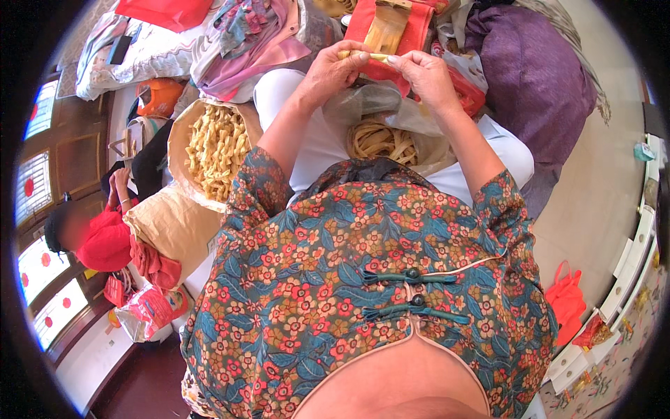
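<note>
A short, pale yellow strip (379,58), which looks like tofu skin, is stretched between my two hands at the top of the view. My left hand (336,72) pinches one end between thumb and fingers. The other end sits in the closed fingertips of my right hand (427,78). Below my hands, a clear plastic bag (426,120) in my lap holds a coil of flat, tan strips (382,142). Just beyond my hands, a bundle of flat golden strips (388,28) lies on a red cloth or bag (360,22).
To the left stands a paper sack (178,133) full of knotted yellow pieces (215,150). A large purple sack (534,66) leans at the right. Another person in red (105,237) sits at the far left. A red bag (565,300) lies on the floor at right.
</note>
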Motion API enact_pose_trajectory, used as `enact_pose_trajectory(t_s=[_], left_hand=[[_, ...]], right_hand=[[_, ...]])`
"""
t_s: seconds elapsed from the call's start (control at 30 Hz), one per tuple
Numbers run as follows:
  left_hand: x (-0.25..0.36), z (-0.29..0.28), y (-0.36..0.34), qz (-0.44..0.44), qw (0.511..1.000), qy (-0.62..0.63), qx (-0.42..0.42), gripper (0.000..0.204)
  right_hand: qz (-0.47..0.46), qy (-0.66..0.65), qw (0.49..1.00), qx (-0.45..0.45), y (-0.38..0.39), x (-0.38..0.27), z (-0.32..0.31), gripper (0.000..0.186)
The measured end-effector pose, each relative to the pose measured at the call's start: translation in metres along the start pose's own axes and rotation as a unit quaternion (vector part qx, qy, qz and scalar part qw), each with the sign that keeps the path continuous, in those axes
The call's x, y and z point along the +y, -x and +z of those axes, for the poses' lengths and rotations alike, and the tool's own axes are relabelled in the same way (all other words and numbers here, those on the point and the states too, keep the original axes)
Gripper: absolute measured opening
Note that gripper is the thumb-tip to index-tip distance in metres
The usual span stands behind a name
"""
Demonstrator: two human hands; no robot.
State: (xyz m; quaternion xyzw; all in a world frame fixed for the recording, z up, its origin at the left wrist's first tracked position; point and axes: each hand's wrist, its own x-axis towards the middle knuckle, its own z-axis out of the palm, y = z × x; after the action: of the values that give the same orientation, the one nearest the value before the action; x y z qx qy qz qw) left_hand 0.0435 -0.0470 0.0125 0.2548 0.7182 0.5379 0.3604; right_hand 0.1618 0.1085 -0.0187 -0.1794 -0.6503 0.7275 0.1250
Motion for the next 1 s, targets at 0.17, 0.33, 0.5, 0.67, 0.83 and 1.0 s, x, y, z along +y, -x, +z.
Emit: enact_pose_trajectory(t_s=[0.17, 0.33, 0.5, 0.67, 0.83, 1.0], left_hand=[[-0.005, -0.004, -0.028, 0.041, 0.998, -0.049, 0.015, 0.023], [-0.002, -0.002, -0.050, 0.107, 0.980, -0.155, 0.071, 0.022], [0.004, -0.007, -0.063, 0.004, 0.983, -0.164, 0.079, 0.023], [0.001, 0.005, -0.075, 0.075, 0.881, -0.451, 0.122, 0.034], [-0.006, 0.004, -0.045, 0.049, 0.896, -0.410, 0.164, 0.042], [-0.014, 0.021, 0.011, -0.116, 0.989, -0.080, 0.055, 0.032]], right_hand=[[-0.015, -0.011, 1.000, 0.016, -0.019, 0.002, -0.001, 0.022], [-0.024, 0.007, 0.998, 0.049, -0.039, 0.003, -0.006, 0.025], [-0.067, 0.014, 0.994, 0.081, -0.059, 0.010, -0.004, 0.026], [-0.062, 0.222, 0.966, 0.114, -0.070, 0.041, -0.004, 0.028], [-0.030, 0.282, 0.951, 0.123, -0.043, 0.038, -0.003, 0.029], [-0.302, 0.318, 0.889, 0.132, 0.012, -0.002, 0.011, 0.016]])
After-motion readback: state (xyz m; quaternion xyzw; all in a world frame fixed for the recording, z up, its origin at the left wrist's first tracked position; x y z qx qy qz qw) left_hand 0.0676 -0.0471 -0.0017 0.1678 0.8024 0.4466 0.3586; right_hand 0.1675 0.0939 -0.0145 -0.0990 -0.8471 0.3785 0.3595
